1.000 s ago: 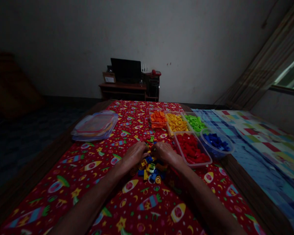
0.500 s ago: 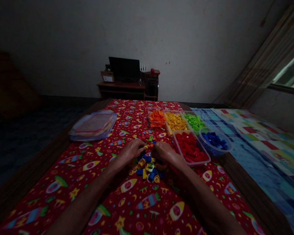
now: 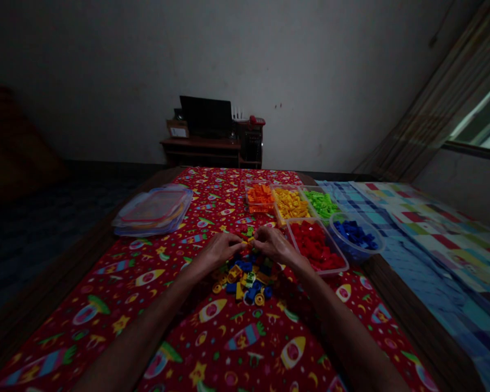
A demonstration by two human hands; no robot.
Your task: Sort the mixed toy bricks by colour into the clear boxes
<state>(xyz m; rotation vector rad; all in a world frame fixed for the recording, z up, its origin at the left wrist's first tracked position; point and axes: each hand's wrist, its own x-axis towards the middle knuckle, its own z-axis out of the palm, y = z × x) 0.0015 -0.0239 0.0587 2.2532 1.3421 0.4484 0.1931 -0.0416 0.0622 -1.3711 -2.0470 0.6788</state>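
I saw the left hand [image 3: 224, 248] and right hand [image 3: 274, 244] slightly apart, fingertips curled around a small yellow piece [image 3: 250, 240]; I couldn't tell whether either gripped it. Mixed bricks [image 3: 245, 267] lay heaped just nearer than the hands. I judged that a slipped piece could vanish among them, and a careless outward swing of the right hand might jolt the red-brick tub [image 3: 335, 270] just beside it. Far beyond both hands, a carton [image 3: 172, 126] bore a white label [image 3: 179, 132], too small to read.
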